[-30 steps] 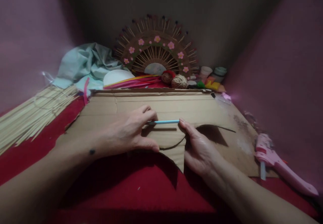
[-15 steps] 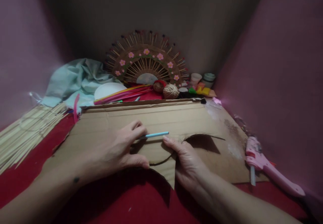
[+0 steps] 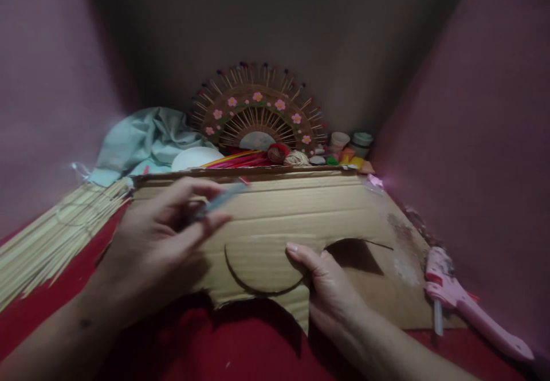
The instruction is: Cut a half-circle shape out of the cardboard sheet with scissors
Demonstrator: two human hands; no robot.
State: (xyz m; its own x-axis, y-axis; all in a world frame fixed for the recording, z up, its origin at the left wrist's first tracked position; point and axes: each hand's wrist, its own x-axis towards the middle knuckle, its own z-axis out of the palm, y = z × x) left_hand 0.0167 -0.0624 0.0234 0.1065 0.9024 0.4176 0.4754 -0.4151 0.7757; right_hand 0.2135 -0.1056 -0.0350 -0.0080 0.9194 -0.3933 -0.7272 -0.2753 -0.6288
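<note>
A thin, light blue tool (image 3: 223, 199) with a red tip is held in my left hand (image 3: 172, 226), raised over the left part of the cardboard and smeared by motion. My right hand (image 3: 329, 278) grips the lower edge of the cardboard sheet (image 3: 279, 197), thumb on top and fingers underneath. A dark curved line or cut runs across the sheet, left of my right thumb. The sheet's near edge has a curved cut-out, and another curved opening lies right of my right hand.
A pink glue gun (image 3: 468, 306) lies at the right. Bundled thin sticks (image 3: 64, 226) are at the left. Behind the cardboard are a decorated fan (image 3: 258, 103), pale green cloth (image 3: 146, 140), yarn balls (image 3: 296, 158) and small cups (image 3: 339, 140).
My left hand has lifted off the curved cut-out and moved left and up with the blue tool, now tilted upward. My right hand still grips the cardboard. The camera view has shifted slightly.
</note>
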